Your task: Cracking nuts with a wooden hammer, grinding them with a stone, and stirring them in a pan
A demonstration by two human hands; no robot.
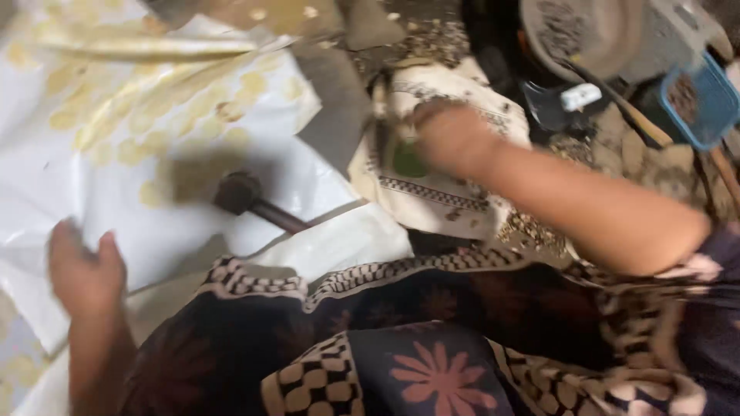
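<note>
Fingers of left hand half spread, curled loosely, holding nothing, hovering over white cloth with yellow dots. Nearest of all, dark patterned garment with checkered trim and pink flower, draped across the lap. Just beyond, a dark round-headed stamping tool lying untouched on the white cloth, handle angled toward the lap. Further out, right hand reaching across to a cream printed cloth, fingers closed around something small and green; too blurred to name. Farthest, a round pan, blue tray and wooden sticks on rough ground. Judging by the cloth: many yellow dots laid toward the far side, near part plain white, so seemingly well short of finished.
</note>
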